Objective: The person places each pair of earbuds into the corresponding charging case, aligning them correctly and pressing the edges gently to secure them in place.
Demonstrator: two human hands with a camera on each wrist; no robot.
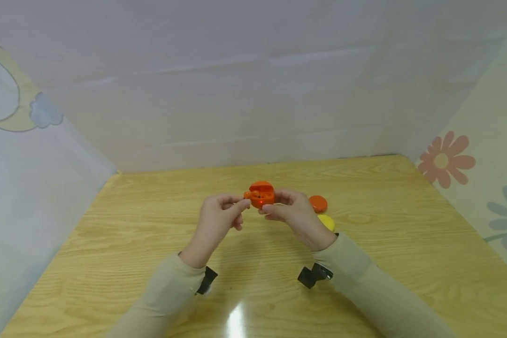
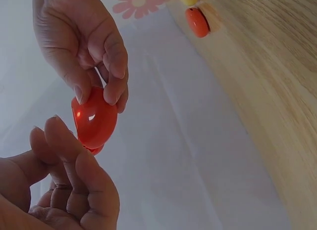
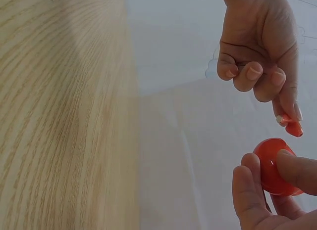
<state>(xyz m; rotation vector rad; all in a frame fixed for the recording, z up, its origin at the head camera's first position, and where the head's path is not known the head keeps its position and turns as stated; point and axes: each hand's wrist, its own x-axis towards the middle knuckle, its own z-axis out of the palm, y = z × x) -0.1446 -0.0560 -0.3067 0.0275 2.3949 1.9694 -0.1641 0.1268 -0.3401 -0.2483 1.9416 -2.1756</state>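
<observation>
Above the table, my right hand (image 1: 295,213) grips a small round orange earbud case (image 1: 263,203) between thumb and fingers. Its lid (image 1: 260,185) stands raised, and an orange earbud shape shows inside. Close to the case's left side, my left hand (image 1: 220,213) pinches an orange earbud (image 3: 294,128) between thumb and index finger, stem visible in the right wrist view. A small gap separates that earbud from the case there. In the left wrist view, the left fingers hide the earbud, and the case (image 2: 98,120) shows its smooth outer shell.
To the right of my right hand, an orange round case (image 1: 318,204) and a yellow round one (image 1: 327,222) lie on the wooden table (image 1: 152,225). Pale printed cloth walls (image 1: 253,103) stand behind the table and along both sides.
</observation>
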